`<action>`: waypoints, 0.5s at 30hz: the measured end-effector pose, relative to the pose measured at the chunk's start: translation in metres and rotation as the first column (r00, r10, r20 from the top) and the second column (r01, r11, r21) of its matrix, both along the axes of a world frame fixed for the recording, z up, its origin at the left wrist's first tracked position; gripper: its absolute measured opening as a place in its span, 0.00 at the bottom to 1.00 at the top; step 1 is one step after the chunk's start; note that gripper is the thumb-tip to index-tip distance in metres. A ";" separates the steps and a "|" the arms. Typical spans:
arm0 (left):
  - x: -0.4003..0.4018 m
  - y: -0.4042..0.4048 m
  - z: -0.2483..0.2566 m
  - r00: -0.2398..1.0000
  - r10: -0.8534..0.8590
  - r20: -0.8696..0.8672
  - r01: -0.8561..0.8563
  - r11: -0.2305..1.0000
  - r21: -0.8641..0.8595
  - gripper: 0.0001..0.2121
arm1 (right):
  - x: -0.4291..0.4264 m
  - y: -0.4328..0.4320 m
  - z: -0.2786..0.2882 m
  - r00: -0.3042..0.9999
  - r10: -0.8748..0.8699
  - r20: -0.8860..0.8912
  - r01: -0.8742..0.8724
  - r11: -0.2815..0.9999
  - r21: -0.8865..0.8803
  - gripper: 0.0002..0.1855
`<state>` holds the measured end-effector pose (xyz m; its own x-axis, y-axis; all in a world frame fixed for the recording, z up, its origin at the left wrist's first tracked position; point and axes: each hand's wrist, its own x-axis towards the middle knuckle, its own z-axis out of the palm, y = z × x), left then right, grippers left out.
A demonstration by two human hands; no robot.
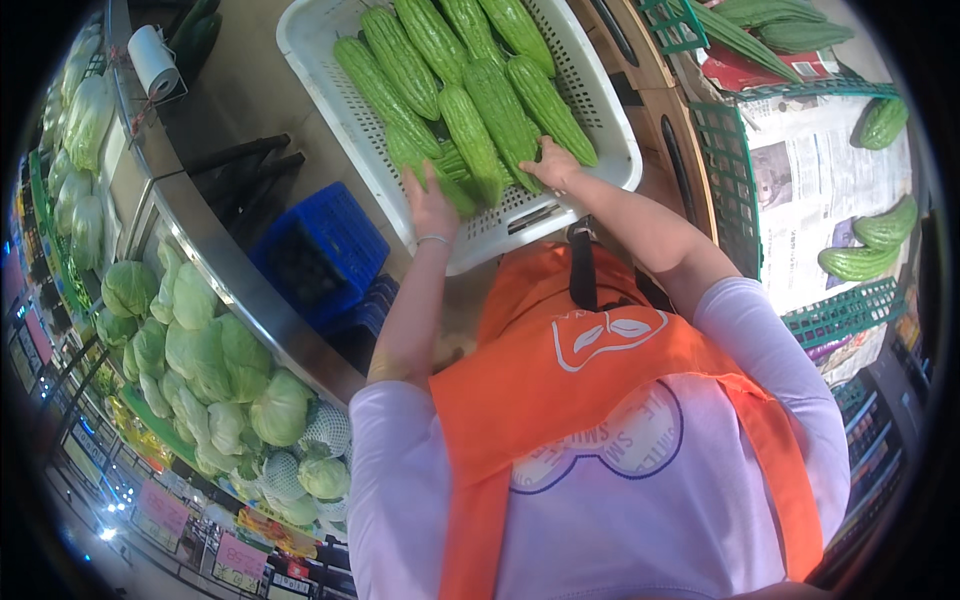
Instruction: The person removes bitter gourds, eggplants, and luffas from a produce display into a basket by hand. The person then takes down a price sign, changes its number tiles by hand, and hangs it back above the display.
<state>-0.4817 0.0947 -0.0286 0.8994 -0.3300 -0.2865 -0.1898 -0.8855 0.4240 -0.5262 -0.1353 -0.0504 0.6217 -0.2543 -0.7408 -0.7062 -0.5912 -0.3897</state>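
A white perforated plastic basket stands before me, holding several green bitter melons laid in rows. My left hand is at the basket's near left, its fingers against the near end of a bitter melon. At the near right, my right hand has its thumb and fingers spread around the lower end of another bitter melon. Both hands touch the melons from above; neither is seen closed round one. A thin bracelet is on the left wrist.
Cabbages fill a metal-edged display at left. A blue plastic crate stands below it. At right, green plastic dividers and newspaper line a shelf with a few bitter melons. A plastic bag roll hangs at upper left.
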 end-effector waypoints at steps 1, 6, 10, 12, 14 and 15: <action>0.007 -0.007 0.003 0.991 -0.104 0.082 0.091 0.985 0.147 0.28 | 0.000 0.000 0.001 1.000 0.008 -0.024 -0.008 1.000 -0.007 0.37; 0.061 -0.006 -0.024 0.914 -0.187 0.361 0.073 0.949 0.307 0.26 | -0.003 0.001 -0.011 0.997 0.071 -0.012 -0.071 0.997 0.019 0.40; 0.091 -0.004 -0.031 0.989 -0.129 0.079 0.108 0.967 0.231 0.24 | 0.001 0.004 0.001 0.995 0.094 -0.030 -0.094 0.996 0.010 0.41; 0.095 -0.011 -0.021 0.988 -0.157 0.010 0.151 0.966 0.212 0.23 | -0.004 -0.001 0.001 0.996 0.082 -0.018 -0.082 0.997 0.001 0.41; 0.091 -0.012 -0.023 0.968 -0.250 0.007 0.240 0.935 0.262 0.23 | -0.012 -0.008 -0.003 0.999 0.017 0.029 -0.017 1.000 -0.010 0.39; 0.090 0.006 -0.042 0.973 -0.231 0.024 0.217 0.939 0.265 0.24 | -0.008 -0.003 0.008 1.000 0.013 0.003 -0.013 1.000 0.012 0.38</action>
<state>-0.3918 0.1010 -0.0705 0.8271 -0.4457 -0.3425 -0.4122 -0.8952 0.1694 -0.5346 -0.1384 -0.0426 0.6274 -0.2372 -0.7417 -0.6972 -0.5953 -0.3994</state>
